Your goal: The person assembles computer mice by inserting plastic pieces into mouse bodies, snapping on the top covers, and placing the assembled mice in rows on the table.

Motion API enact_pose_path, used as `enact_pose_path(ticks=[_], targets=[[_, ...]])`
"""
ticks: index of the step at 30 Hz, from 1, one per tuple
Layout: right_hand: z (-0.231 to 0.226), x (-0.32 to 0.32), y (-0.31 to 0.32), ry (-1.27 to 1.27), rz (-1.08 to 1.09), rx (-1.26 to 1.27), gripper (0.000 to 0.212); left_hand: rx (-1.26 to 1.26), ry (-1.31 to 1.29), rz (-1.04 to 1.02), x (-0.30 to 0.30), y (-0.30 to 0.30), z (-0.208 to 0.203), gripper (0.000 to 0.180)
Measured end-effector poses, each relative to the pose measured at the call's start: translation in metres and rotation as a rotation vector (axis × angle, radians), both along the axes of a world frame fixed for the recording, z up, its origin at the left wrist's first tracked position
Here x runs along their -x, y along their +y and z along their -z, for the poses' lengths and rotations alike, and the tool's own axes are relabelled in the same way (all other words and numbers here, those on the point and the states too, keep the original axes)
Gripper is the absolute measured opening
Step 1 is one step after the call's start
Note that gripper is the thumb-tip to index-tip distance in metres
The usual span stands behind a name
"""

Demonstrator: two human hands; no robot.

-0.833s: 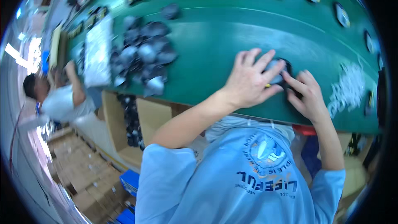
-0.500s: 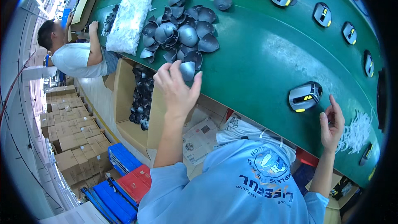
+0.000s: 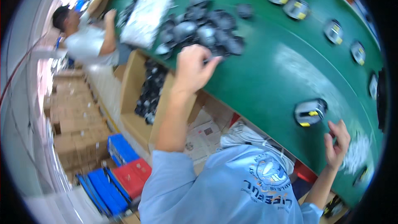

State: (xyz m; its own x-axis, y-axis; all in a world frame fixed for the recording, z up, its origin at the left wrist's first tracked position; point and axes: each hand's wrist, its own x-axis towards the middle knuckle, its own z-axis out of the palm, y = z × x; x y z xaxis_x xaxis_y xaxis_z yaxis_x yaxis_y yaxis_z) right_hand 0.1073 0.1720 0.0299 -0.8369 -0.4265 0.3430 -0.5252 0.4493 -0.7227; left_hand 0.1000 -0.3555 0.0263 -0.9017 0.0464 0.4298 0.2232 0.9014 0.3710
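Observation:
My left hand [image 3: 193, 68] is at the near edge of a pile of dark grey curved shells [image 3: 207, 35] on the green table. Its fingers are curled toward the thumb; motion blur and the hand itself hide what is between them. My right hand [image 3: 337, 143] hovers over the table's right part, fingers apart and empty. Just beyond it to the left lies a grey and black rounded device [image 3: 310, 113] with yellow patches. A heap of white thin strips [image 3: 357, 153] is to the right of that hand.
Several similar devices [image 3: 333, 32] line the far side of the table [image 3: 257, 74]. A clear plastic bag of white pieces [image 3: 150, 15] lies left of the pile. Below the edge stands an open carton [image 3: 132, 85] of dark parts. Another person [image 3: 89, 43] works at far left, near stacked cartons [image 3: 76, 112].
The view has shifted, so the table appears farther right. My left fingers, spread around a shell before, have curled in at the pile. My right hand remains beside the device.

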Motion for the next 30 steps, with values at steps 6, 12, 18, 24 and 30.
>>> enact_pose_path(ticks=[6, 12, 18, 24, 30], targets=[[-0.042, 0.037, -0.084, 0.026, -0.155, 0.206, 0.032, -0.247, -0.540, 0.303, 0.015, 0.100, -0.094, 0.028], [-0.037, 0.013, -0.064, -0.135, -0.177, 0.160, 0.023, -0.460, -0.619, 0.919, 0.041, 0.216, -0.057, 0.042], [-0.007, 0.002, -0.028, -0.341, -0.120, 0.317, 0.016, -0.355, -0.179, 0.669, 0.031, 0.227, -0.026, 0.114], [0.001, 0.041, -0.009, -0.748, 0.000, 0.169, 0.025, -0.105, -0.273, 0.654, 0.032, 0.228, 0.011, 0.077], [-0.007, 0.043, -0.008, -0.203, -0.093, -0.529, 0.033, -0.084, -0.309, 0.794, 0.048, 0.211, 0.010, 0.071]])
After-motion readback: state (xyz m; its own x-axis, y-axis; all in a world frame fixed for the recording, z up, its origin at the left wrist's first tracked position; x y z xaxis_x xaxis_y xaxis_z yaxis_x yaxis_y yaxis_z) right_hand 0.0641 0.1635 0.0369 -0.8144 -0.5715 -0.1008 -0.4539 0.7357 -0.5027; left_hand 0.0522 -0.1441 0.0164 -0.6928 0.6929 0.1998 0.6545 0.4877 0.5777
